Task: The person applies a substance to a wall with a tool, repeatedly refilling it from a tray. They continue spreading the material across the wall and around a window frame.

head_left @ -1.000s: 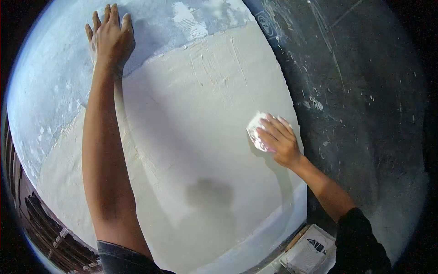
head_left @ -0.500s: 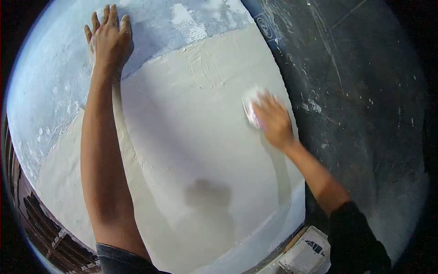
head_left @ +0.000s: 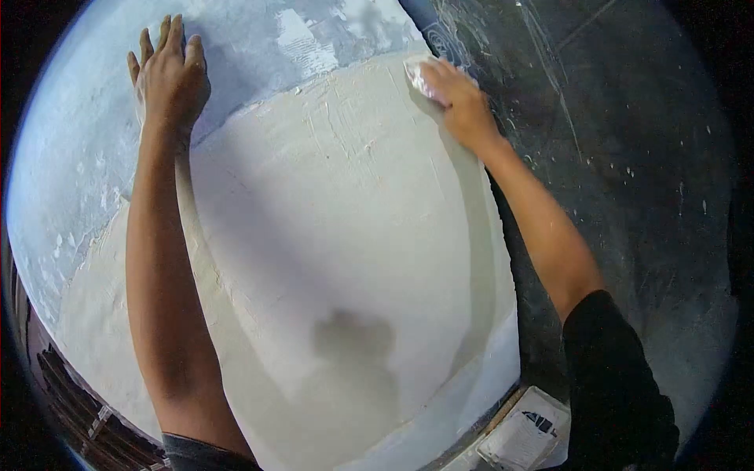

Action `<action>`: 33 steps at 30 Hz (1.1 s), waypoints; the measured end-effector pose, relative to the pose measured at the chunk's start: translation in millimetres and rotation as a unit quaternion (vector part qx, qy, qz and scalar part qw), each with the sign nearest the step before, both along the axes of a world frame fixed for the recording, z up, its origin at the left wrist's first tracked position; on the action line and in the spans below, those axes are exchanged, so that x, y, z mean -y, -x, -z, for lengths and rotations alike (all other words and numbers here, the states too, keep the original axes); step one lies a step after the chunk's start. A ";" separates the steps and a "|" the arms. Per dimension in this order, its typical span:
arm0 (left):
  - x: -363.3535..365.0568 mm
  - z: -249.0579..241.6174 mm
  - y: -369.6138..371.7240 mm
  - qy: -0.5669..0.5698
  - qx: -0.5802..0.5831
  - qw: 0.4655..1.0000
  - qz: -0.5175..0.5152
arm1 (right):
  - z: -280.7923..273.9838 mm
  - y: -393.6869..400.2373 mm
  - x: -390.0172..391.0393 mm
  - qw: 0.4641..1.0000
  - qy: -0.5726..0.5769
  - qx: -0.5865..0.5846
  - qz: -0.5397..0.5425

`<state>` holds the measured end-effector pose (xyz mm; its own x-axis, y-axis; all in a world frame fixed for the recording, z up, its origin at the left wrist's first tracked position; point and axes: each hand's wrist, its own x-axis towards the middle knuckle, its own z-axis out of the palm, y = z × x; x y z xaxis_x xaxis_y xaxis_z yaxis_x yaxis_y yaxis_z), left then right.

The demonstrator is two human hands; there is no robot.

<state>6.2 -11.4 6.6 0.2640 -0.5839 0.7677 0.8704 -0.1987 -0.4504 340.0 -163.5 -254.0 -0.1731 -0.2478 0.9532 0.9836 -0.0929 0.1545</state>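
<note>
My left hand (head_left: 171, 78) lies flat with fingers spread on the bluish upper part of a large pale panel (head_left: 243, 63). My right hand (head_left: 463, 100) is at the panel's upper right edge, closed around a small white wad (head_left: 422, 76) that looks like crumpled cloth or plastic. The wad touches the top right corner of a cream-coloured coated area (head_left: 345, 220). This coating has ridges and streaks near its upper border. My fingers partly cover the wad.
A dark, scuffed surface (head_left: 628, 196) with white specks lies along the panel's right side. At the lower right stands a white-smeared container (head_left: 522, 432). Dark slatted material (head_left: 86, 408) shows at the lower left. Shadows fall across the coating.
My right hand has moved up with the white wad, from the middle of the right side to the upper right corner. My left hand stays flat; the view has shifted slightly.
</note>
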 end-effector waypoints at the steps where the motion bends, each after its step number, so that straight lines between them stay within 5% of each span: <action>1: -3.8 -1.7 0.0 -0.006 -0.038 0.996 0.081 | 23.5 6.1 -0.3 0.999 0.027 -0.018 0.006; 4: 1.9 1.2 0.9 -0.023 0.024 0.998 -0.062 | 119.8 20.6 7.4 0.991 0.100 -0.089 0.009; 6: -4.9 -2.3 -0.2 -0.017 -0.002 1.000 -0.009 | 189.3 26.0 19.6 0.986 0.130 -0.103 0.013; 8: -4.3 -4.0 -2.2 -0.013 -0.019 0.999 0.047 | 195.8 29.6 34.6 0.987 0.125 -0.096 0.021; 11: -1.6 1.2 -0.7 -0.039 0.003 0.998 -0.038 | 133.0 26.7 36.4 0.997 0.059 -0.058 0.009; 15: -2.3 -0.1 -0.4 -0.014 -0.027 0.998 0.059 | 5.1 14.7 18.3 0.999 -0.036 0.021 -0.003; 19: -3.6 -0.8 -0.6 -0.015 -0.038 0.997 0.065 | -15.6 -5.9 -2.2 0.999 0.027 -0.024 0.002; 22: -9.5 -3.6 0.1 -0.028 -0.065 0.992 0.101 | 55.7 6.7 3.0 0.996 0.059 -0.059 -0.012; 25: -18.6 -11.9 3.8 -0.060 -0.090 0.990 0.095 | 203.3 17.0 16.7 0.985 0.130 -0.112 -0.006; 28: -18.6 -8.4 -2.3 -0.020 -0.140 0.964 0.227 | 381.0 57.2 71.4 0.919 0.322 -0.230 -0.002; 33: -24.5 8.1 -13.0 0.045 -0.156 0.940 0.299 | 552.3 166.2 190.6 0.819 0.440 -0.366 -0.042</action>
